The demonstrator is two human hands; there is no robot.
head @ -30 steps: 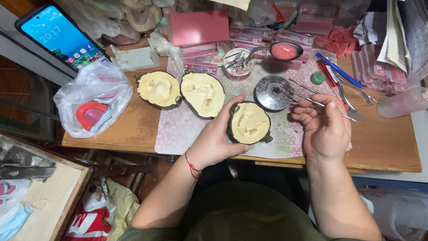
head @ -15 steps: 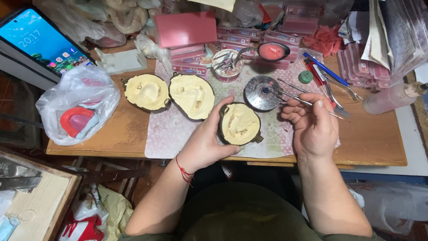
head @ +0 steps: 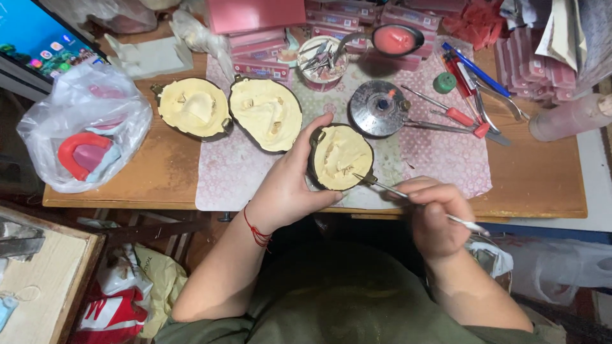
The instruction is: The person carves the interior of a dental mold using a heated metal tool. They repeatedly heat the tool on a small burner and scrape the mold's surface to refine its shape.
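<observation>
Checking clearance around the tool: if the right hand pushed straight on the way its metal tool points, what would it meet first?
Likely the pale plaster in the flask held by the left hand; the right hand aims its tool tip there.

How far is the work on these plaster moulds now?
Two filled moulds lie set aside on the mat. In hand: the left hand holds the third mould while the right hand puts a thin metal tool to its plaster. What remains cannot be told.

At the desk's (head: pixel 535 191) front edge, the left hand (head: pixel 287 188) grips a plaster-filled flask (head: pixel 341 157); the right hand (head: pixel 437 213) holds a thin metal tool (head: pixel 408 194) touching the plaster.
</observation>
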